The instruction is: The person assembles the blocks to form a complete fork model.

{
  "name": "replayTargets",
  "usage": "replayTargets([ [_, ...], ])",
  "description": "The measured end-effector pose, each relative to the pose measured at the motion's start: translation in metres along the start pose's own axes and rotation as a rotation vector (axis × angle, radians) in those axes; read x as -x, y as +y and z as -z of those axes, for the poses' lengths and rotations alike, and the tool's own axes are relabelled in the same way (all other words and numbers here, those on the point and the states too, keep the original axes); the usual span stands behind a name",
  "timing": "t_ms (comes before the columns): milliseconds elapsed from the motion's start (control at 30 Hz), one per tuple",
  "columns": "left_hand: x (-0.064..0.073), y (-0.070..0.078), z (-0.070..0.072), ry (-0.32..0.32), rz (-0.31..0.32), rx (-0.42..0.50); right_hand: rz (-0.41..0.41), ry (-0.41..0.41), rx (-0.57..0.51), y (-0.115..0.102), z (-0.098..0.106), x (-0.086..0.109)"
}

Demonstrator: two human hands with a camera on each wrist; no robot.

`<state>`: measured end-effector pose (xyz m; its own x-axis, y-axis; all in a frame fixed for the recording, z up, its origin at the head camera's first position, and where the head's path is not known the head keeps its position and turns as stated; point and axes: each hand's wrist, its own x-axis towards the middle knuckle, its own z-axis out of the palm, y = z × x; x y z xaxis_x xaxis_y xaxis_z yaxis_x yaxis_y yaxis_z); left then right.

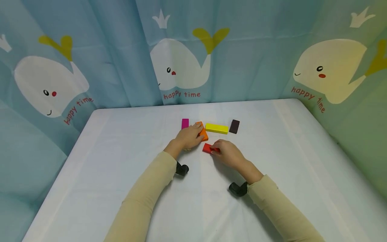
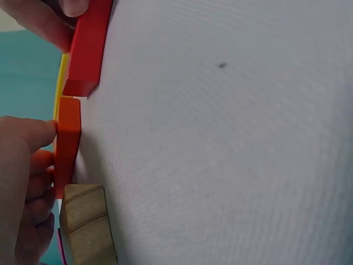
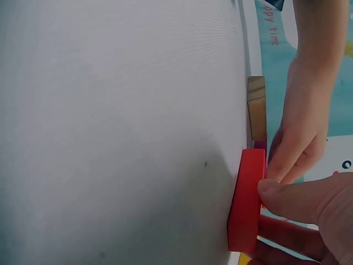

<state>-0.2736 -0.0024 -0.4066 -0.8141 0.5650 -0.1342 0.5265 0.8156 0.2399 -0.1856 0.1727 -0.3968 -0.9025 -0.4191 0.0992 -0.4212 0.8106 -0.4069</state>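
The right hand (image 1: 228, 153) pinches a red block (image 1: 207, 148): the thumb presses on one face, the other fingers are curled against the opposite side, and one end of the block sticks out past the fingertips toward the left hand (image 1: 189, 136). Whether the red block touches the cloth below those fingers cannot be told. The left hand's fingers are bent over an orange block (image 1: 204, 132), the thumb touching it toward its near end and a fingertip lying on it toward its far end, so that the block sits between them, its right side uncovered. The orange block's near end lies just beyond the red block's free end, with a small gap between the two. A wooden block (image 2: 88, 223) with dark grain stripes stands beneath the left hand, behind its fingers toward the wrist, mostly hidden from the head view. A magenta block (image 1: 185, 123) lies beyond the left knuckles, to the left of the fingertips and partly covered by the hand. A yellow block (image 1: 216, 128) lies just right of the left fingertips and ahead of the right ones. A dark brown block (image 1: 234, 126) lies farther right, ahead of the right fingers and apart from them.
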Motion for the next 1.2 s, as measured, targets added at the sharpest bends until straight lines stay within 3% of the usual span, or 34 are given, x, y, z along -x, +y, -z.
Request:
replayTargets([
  [400, 0.002, 0.004, 0.001, 0.021, 0.004, 0.011, -0.034, 0.052, 0.011, -0.005, -0.002, 0.002],
  [1200, 0.010, 0.002, -0.005, 0.031, -0.042, 0.030, -0.105, 0.052, 0.054, -0.022, -0.007, 0.011],
])
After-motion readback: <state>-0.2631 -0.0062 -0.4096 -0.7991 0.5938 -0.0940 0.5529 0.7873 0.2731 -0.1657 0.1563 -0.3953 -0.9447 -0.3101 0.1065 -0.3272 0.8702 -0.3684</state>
